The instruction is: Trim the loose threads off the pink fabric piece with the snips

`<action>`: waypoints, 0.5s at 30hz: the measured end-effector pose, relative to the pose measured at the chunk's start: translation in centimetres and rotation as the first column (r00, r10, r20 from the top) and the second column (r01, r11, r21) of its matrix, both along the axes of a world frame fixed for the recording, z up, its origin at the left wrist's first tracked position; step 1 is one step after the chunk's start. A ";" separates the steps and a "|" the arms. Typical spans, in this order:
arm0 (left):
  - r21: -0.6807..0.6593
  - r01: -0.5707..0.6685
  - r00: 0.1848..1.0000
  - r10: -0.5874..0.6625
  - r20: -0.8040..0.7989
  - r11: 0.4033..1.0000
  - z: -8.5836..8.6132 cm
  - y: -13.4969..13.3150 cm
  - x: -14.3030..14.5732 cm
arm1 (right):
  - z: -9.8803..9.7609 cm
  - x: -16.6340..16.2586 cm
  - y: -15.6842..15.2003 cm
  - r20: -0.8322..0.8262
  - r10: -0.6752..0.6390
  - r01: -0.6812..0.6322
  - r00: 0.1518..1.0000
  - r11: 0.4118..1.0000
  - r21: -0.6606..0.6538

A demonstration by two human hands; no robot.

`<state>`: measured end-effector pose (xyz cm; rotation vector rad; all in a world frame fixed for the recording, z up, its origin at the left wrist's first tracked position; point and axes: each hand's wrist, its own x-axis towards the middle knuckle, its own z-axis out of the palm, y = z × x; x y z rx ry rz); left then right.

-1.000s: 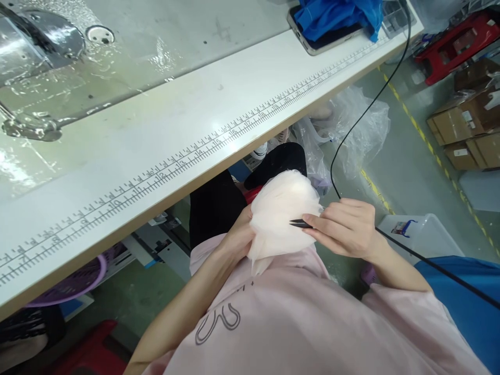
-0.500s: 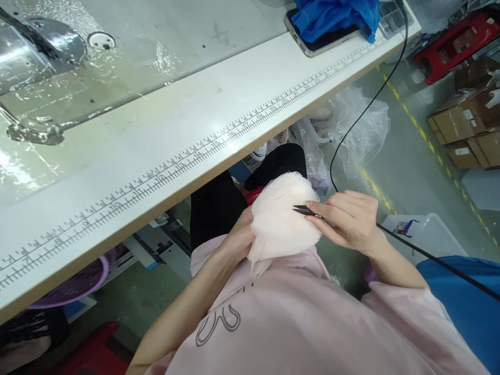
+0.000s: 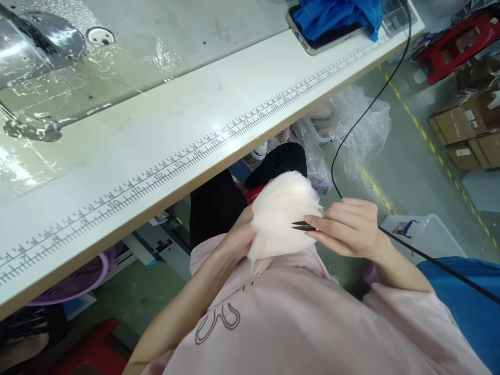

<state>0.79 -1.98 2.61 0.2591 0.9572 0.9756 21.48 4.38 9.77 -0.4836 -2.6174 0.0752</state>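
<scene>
A rounded bundle of sheer, pale cream fabric (image 3: 283,208) is held over my lap, its gathered tail hanging toward my shirt. My left hand (image 3: 244,229) grips it from the left side, with most of the fingers hidden behind the cloth. In my right hand (image 3: 347,226) is a pair of small black thread snips (image 3: 303,226), closed in the fingers. Their two pointed blades are slightly apart and point left, over the front of the bundle near its right edge.
Ahead lies a white sewing table (image 3: 187,109) with a printed ruler along its edge. A phone (image 3: 328,39) under blue cloth (image 3: 339,18) rests at its far right. A black cable (image 3: 367,109) hangs beside my right hand. A purple basket (image 3: 74,286) sits below the table.
My right hand has moved down along the bundle with the snips, whose blades now show more apart. My left hand and the fabric stay almost where they were.
</scene>
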 end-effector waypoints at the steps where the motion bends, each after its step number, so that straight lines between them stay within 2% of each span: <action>1: 0.002 0.003 1.000 -0.003 0.006 1.000 0.0 0.0 0.0 | 0.0 -0.2 0.0 -0.002 0.002 -0.002 1.000 1.000 0.010; 7: 0.009 0.002 1.000 -0.002 0.010 1.000 0.3 0.1 0.1 | 0.1 -1.2 0.2 -0.018 0.037 -0.036 0.999 0.999 0.039; 15: 0.033 0.002 1.000 -0.002 0.004 0.999 -0.4 -0.1 0.3 | 0.1 -1.3 0.3 -0.011 0.049 -0.048 0.999 0.998 0.046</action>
